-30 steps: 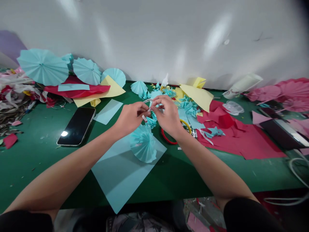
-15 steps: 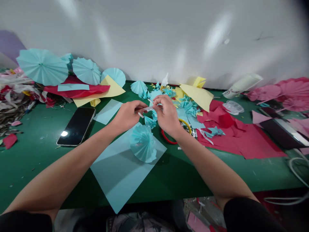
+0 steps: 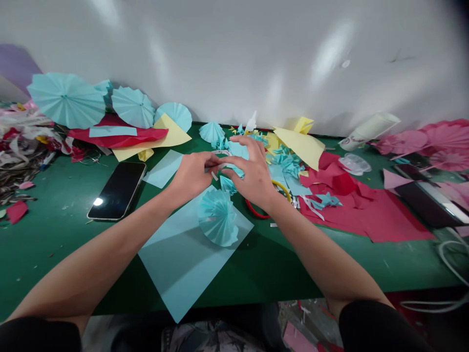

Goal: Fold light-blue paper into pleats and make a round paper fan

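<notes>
My left hand (image 3: 194, 172) pinches a thin white strip (image 3: 214, 176), whose short end hangs below the fingertips while another part curves above them. My right hand (image 3: 251, 172) meets it from the right, thumb and index finger at the strip, the other fingers raised and spread. Just below the hands, a pleated light-blue paper fan (image 3: 219, 217) rests on a light-blue paper sheet (image 3: 179, 278). A smaller folded blue piece (image 3: 227, 185) lies under the fingertips. Beside my right wrist, a roll with a red and yellow rim (image 3: 256, 210) is partly hidden.
A phone (image 3: 117, 190) lies left of the sheet. Pleated blue fans (image 3: 68, 100) lean against the wall. Red paper (image 3: 388, 215), crumpled blue scraps (image 3: 287, 161) and yellow paper (image 3: 302, 144) lie to the right. A white glue bottle (image 3: 251, 122) stands behind the hands.
My right hand's fingers have unfolded from a tight pinch, its index finger now stretching toward my left fingertips. The strip now bows upward above the fingers. My left hand stays nearly still.
</notes>
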Tool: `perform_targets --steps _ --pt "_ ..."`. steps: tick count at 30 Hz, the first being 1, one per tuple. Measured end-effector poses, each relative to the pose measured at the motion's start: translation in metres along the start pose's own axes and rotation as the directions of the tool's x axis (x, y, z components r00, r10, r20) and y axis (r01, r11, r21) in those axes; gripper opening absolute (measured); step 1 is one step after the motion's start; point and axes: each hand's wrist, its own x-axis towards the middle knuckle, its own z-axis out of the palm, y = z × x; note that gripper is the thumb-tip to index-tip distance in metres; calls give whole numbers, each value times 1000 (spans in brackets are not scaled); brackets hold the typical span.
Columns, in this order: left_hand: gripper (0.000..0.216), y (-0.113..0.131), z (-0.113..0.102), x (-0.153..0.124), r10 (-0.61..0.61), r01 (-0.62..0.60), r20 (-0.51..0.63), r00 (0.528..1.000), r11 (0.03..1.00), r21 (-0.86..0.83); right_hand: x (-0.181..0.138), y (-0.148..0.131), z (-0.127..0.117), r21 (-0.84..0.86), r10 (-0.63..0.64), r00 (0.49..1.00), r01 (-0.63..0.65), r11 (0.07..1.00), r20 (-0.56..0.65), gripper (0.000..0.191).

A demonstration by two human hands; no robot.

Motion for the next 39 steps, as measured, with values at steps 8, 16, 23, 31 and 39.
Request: perform_targets --steps 8,16,23,31,39 --pt "27 4 0 -2 -69 71 20 997 991 -112 -3 -1 5 -117 -29 999 24 993 -43 21" --pt "18 5 3 -3 -77 76 -4 997 988 -132 -5 -3 5 -176 -66 992 46 983 -112 19" --pt "33 6 3 -3 -98 89 -54 994 984 -155 -5 -8 5 -207 -115 991 99 973 -66 21" --pt "39 -2 6 0 -175 159 -19 984 931 -327 -4 -1 4 -159 -149 989 150 976 20 20" --pt "40 7 3 0 -197 193 24 980 921 -339 -3 7 5 -104 -139 990 142 984 30 19"
